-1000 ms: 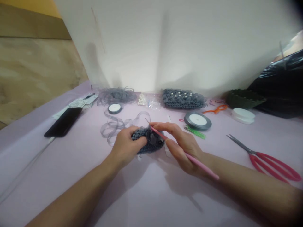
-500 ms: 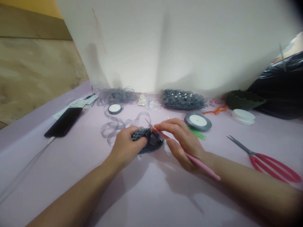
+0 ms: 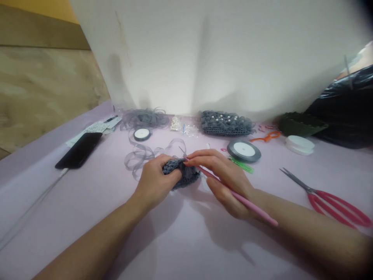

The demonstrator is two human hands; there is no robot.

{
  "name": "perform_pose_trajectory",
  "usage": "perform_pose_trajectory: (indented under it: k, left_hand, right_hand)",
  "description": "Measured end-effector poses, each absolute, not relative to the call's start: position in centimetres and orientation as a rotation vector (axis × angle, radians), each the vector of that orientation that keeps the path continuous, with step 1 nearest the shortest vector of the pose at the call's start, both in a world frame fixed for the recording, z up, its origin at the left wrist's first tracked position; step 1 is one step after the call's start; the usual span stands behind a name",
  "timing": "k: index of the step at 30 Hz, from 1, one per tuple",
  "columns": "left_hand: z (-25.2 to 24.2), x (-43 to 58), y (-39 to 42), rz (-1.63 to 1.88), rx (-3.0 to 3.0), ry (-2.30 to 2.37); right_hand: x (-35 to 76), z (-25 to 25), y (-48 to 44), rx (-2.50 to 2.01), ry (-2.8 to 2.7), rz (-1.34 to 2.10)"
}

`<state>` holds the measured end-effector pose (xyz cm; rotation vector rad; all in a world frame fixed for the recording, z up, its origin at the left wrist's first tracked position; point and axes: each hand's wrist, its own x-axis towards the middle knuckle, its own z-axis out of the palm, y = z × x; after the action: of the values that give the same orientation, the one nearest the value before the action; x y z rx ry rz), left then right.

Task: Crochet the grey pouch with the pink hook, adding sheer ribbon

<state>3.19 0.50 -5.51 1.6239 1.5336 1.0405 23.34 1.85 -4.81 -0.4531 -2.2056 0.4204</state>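
My left hand (image 3: 159, 181) is closed on a dark grey crocheted piece (image 3: 188, 181), thumb lying across its near side. A pink-handled crochet hook (image 3: 247, 204) rests in my right hand (image 3: 224, 181), its handle slanting back toward my wrist. The hook's thin metal tip (image 3: 182, 149) shows just past the piece's upper edge, where my right fingertips touch the work. Loose loops of sheer grey ribbon (image 3: 138, 157) lie on the table behind my left hand. Where exactly the hook passes through the stitches is hidden by my fingers.
Along the back lie a ribbon heap (image 3: 145, 118), pearl beads (image 3: 175, 123) and a grey beaded crocheted piece (image 3: 227, 123). Ribbon spools (image 3: 244, 149), a green clip (image 3: 244, 166) and red-handled scissors (image 3: 339, 206) are on the right. A black phone (image 3: 78, 151) lies left.
My right hand and the crochet hook have shifted slightly, the handle end moving right and down. The right fingertips are closer over the crocheted piece. My left hand stays nearly still.
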Motion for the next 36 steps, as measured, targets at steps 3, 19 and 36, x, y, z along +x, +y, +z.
perform_pose_trajectory:
  k: [3,19,36]
  left_hand:
    - [-5.5,3.2,0.4,1.041,1.623,1.545]
    - [-5.4,3.2,0.3,1.062,1.745,1.55]
    - [-5.6,3.4,0.3,0.989,1.706,1.429]
  right_hand:
    - [23.3,-4.8,1.8,-0.481,-2.211,0.434]
    - [23.3,-4.8,2.0,-0.466,-2.207,0.487]
    - [23.2,-5.8,2.7,-0.534,-2.206,0.193]
